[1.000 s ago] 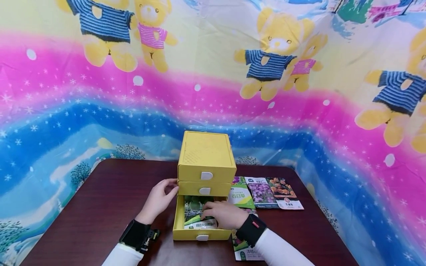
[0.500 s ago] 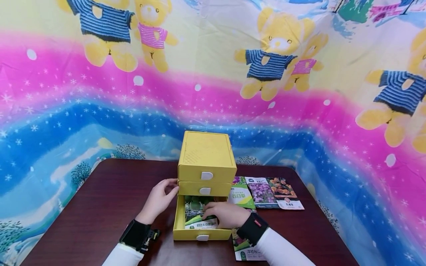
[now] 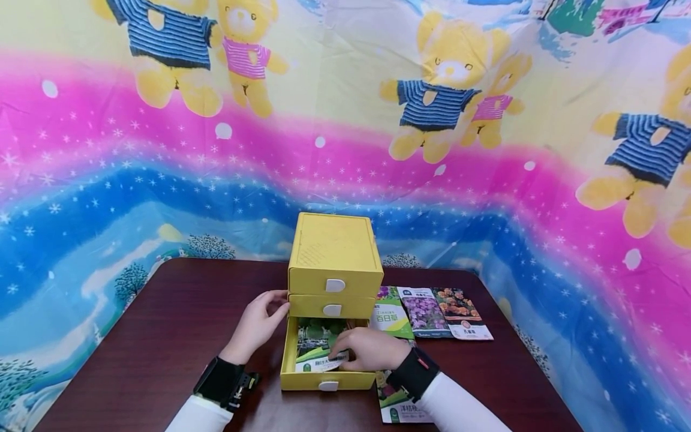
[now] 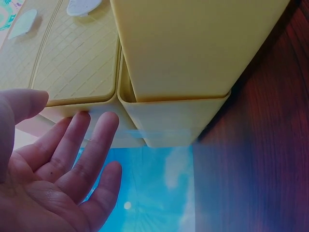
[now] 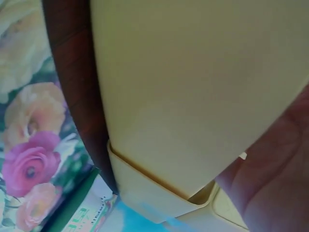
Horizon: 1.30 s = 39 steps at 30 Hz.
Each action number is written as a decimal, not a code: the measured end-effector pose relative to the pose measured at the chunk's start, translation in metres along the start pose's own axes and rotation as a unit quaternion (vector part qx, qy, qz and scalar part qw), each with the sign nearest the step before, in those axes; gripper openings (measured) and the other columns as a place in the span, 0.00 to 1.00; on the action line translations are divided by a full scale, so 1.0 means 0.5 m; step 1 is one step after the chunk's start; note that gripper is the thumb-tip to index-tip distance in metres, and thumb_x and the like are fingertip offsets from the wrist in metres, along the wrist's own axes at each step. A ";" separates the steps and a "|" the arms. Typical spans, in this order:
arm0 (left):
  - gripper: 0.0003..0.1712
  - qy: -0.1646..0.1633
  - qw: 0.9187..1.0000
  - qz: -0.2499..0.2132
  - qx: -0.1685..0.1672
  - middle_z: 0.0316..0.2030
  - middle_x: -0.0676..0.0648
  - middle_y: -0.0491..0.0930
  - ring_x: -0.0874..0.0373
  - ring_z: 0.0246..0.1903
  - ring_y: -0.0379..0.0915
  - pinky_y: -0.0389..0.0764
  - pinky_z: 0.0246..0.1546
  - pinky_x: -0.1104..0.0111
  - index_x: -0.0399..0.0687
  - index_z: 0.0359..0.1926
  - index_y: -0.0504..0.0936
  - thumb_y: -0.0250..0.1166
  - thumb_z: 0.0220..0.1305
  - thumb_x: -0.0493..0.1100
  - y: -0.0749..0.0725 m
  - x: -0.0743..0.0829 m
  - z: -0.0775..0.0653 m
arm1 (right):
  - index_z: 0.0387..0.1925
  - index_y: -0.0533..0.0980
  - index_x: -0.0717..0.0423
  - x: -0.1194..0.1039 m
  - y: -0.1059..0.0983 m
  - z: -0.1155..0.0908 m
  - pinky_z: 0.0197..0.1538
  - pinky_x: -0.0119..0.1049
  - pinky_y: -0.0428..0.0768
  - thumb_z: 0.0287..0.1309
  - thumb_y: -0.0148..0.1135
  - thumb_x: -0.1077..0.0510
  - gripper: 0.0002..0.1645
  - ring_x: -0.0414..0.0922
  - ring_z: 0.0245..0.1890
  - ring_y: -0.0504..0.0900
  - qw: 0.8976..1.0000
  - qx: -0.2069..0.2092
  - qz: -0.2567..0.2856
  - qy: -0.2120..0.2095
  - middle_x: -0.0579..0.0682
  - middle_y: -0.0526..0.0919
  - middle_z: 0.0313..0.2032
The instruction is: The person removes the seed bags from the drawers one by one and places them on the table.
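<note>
A small yellow drawer cabinet (image 3: 336, 243) stands on the table with its bottom drawer (image 3: 328, 381) pulled out. In that drawer lies a green seed packet (image 3: 310, 351) with white lettering along its lower edge. My right hand (image 3: 369, 349) reaches into the drawer and pinches the packet's right side; its fingertips are partly hidden. The right wrist view shows mostly the drawer's side wall (image 5: 193, 87). My left hand (image 3: 256, 324) touches the cabinet's left side at the middle drawer. In the left wrist view its fingers (image 4: 99, 145) are extended and loosely bent, holding nothing.
Right of the cabinet lie several seed packets: a green-and-white one (image 3: 390, 318), one with purple flowers (image 3: 426, 315) and one with orange flowers (image 3: 463, 313). Another packet (image 3: 399, 411) lies partly under my right forearm. A printed cloth (image 3: 259, 198) hangs behind the table (image 3: 162, 336).
The packet in the drawer has shifted slightly left and turned, its right edge lifting in my right hand's fingers. My left hand and the cabinet have stayed in place.
</note>
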State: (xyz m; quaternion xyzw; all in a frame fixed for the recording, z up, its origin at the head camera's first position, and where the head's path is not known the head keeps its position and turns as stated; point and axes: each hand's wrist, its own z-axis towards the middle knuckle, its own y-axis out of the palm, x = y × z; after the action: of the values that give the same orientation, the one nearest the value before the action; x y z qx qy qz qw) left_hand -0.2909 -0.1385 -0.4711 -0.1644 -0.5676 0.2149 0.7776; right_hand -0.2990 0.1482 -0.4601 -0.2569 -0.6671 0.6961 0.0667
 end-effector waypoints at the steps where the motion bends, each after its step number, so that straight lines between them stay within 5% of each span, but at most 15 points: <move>1: 0.18 0.000 1.000 0.000 0.000 0.46 0.46 0.82 0.55 0.43 0.77 0.78 0.43 0.62 0.44 0.60 0.81 0.65 0.72 0.42 0.000 0.000 0.000 | 0.51 0.86 0.45 0.001 0.001 0.000 0.48 0.18 0.75 0.67 0.64 0.59 0.14 0.29 0.47 0.82 1.000 0.006 -0.001 -0.002 0.39 0.86 0.50; 12: 0.19 -0.002 1.000 -0.004 -0.002 0.46 0.46 0.82 0.55 0.43 0.77 0.78 0.43 0.62 0.44 0.61 0.81 0.65 0.72 0.42 0.000 -0.001 0.000 | 0.47 0.86 0.42 0.009 0.007 -0.002 0.41 0.15 0.72 0.66 0.64 0.61 0.13 0.26 0.33 0.78 0.995 0.093 -0.040 -0.020 0.37 0.85 0.44; 24: 0.18 0.003 1.000 -0.005 -0.002 0.46 0.46 0.82 0.55 0.43 0.78 0.77 0.42 0.62 0.44 0.61 0.81 0.64 0.73 0.41 0.000 -0.002 0.000 | 0.41 0.86 0.43 0.001 0.004 -0.012 0.42 0.19 0.76 0.67 0.65 0.60 0.08 0.31 0.36 0.83 0.979 0.173 -0.086 -0.059 0.37 0.85 0.37; 33: 0.18 -0.001 1.000 -0.005 0.000 0.45 0.45 0.82 0.54 0.43 0.78 0.77 0.43 0.61 0.42 0.60 0.81 0.64 0.72 0.41 -0.001 0.000 0.000 | 0.44 0.84 0.44 -0.009 -0.005 -0.027 0.42 0.29 0.78 0.60 0.72 0.62 0.13 0.33 0.35 0.82 0.952 0.269 -0.126 -0.072 0.37 0.86 0.38; 39: 0.18 0.017 1.000 0.001 0.010 0.44 0.46 0.83 0.54 0.43 0.78 0.78 0.42 0.62 0.42 0.59 0.82 0.65 0.71 0.41 0.000 -0.001 0.000 | 0.44 0.84 0.45 -0.017 -0.015 -0.030 0.42 0.26 0.78 0.57 0.74 0.62 0.14 0.33 0.35 0.82 0.930 0.320 -0.160 -0.086 0.37 0.86 0.38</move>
State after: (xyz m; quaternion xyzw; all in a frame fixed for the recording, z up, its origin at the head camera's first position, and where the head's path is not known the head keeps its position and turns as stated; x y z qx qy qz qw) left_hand -0.2912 -0.1389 -0.4716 -0.1605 -0.5519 0.2185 0.7886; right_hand -0.2870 0.1589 -0.4505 -0.0505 -0.4442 0.8723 0.1981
